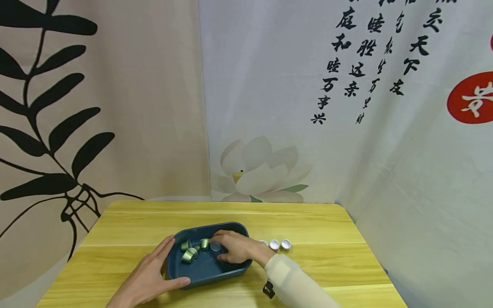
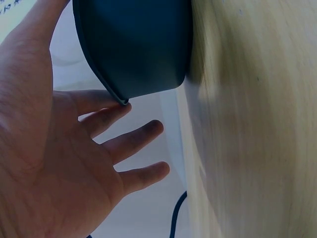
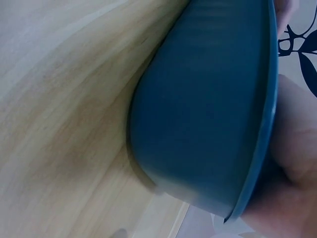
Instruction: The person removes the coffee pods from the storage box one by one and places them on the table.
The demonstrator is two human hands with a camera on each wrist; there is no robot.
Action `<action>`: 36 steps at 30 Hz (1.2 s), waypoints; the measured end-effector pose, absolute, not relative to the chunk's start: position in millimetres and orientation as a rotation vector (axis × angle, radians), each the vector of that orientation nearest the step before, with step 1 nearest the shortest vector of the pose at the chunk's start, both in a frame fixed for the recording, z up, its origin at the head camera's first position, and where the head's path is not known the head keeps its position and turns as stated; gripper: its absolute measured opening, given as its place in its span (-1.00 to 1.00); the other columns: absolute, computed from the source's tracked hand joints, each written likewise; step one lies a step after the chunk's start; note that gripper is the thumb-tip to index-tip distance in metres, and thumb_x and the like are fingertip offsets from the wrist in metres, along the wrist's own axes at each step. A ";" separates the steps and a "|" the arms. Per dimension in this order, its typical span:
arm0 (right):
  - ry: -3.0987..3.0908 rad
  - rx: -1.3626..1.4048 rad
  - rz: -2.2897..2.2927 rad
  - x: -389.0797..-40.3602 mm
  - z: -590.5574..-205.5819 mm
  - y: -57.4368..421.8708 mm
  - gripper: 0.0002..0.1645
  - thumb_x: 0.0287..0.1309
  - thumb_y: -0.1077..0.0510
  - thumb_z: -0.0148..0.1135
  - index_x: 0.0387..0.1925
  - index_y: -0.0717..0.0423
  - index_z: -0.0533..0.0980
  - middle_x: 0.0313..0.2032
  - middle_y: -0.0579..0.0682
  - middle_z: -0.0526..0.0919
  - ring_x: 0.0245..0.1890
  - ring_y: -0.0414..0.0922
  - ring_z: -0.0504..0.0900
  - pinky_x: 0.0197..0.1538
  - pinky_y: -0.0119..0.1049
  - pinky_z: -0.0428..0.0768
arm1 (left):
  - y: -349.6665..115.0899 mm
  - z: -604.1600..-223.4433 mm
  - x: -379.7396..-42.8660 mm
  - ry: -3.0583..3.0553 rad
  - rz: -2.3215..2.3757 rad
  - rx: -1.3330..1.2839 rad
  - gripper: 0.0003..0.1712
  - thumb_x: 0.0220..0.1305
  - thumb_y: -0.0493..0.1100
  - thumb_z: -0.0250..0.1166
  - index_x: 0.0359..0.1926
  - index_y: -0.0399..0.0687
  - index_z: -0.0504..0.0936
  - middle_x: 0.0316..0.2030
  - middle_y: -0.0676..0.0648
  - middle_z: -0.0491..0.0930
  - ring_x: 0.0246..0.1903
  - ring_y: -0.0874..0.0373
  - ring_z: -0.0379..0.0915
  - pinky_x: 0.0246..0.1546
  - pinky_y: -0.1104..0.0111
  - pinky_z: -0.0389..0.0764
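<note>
A dark blue tray (image 1: 200,280) stands on the wooden table, with several green coffee capsules (image 1: 187,256) lying loose in its left half. My left hand (image 1: 152,271) rests against the tray's left end, fingers along the rim and thumb at the front edge. In the left wrist view its fingers are spread, some touching the rim. My right hand (image 1: 235,247) reaches over the right side into the tray. Its index finger and thumb stand apart beside a capsule with a pale round face (image 1: 215,247). The tray wall hides most of this hand in the right wrist view.
Silver-topped capsules (image 1: 286,244) stand in a row on the table (image 1: 316,256) right of the tray, one partly behind the right wrist. A small black object (image 1: 268,289) shows beside the right sleeve. A printed curtain (image 1: 269,107) hangs behind the table.
</note>
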State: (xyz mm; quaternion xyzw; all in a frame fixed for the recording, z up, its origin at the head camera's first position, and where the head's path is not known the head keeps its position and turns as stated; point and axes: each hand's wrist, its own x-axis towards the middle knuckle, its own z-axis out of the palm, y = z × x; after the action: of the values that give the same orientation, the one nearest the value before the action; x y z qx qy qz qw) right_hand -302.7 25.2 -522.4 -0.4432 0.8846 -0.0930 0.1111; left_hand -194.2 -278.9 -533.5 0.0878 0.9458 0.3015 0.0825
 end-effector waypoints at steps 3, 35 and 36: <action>2.598 -1.315 -0.274 -302.6 -521.8 25.2 -0.36 0.58 0.07 0.43 0.58 -0.09 0.55 0.53 -0.08 0.61 0.53 -0.13 0.61 0.54 -0.25 0.65 | -278.2 -533.7 -194.1 2.829 0.900 0.269 0.58 0.19 0.60 0.55 0.85 -0.16 -0.01 0.81 -0.39 0.01 0.59 -0.60 0.32 0.40 -0.48 0.57; 2.605 -1.370 -0.352 -302.5 -520.3 27.8 -0.53 0.50 0.21 0.48 0.37 -0.06 0.69 0.25 -0.10 0.79 0.07 -0.33 0.73 0.12 -0.53 0.70 | -277.4 -535.1 -195.4 2.839 0.886 0.271 0.57 0.20 0.60 0.55 0.85 -0.18 0.00 0.81 -0.40 0.02 0.62 -0.59 0.29 0.44 -0.51 0.51; 2.605 -1.370 -0.365 -303.0 -520.3 28.3 -0.53 0.50 0.21 0.48 0.36 -0.05 0.69 0.23 -0.10 0.79 0.01 -0.35 0.70 0.07 -0.55 0.67 | -277.4 -535.1 -195.1 2.838 0.887 0.268 0.57 0.19 0.60 0.55 0.85 -0.18 0.01 0.81 -0.40 0.02 0.62 -0.58 0.29 0.44 -0.51 0.51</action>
State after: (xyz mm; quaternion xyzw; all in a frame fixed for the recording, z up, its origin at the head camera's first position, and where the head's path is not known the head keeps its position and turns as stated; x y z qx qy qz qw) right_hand -303.0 28.3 -520.3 -0.4601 0.8750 -0.1227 0.0876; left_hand -195.1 -277.4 -535.1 0.0895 0.9477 0.2961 0.0779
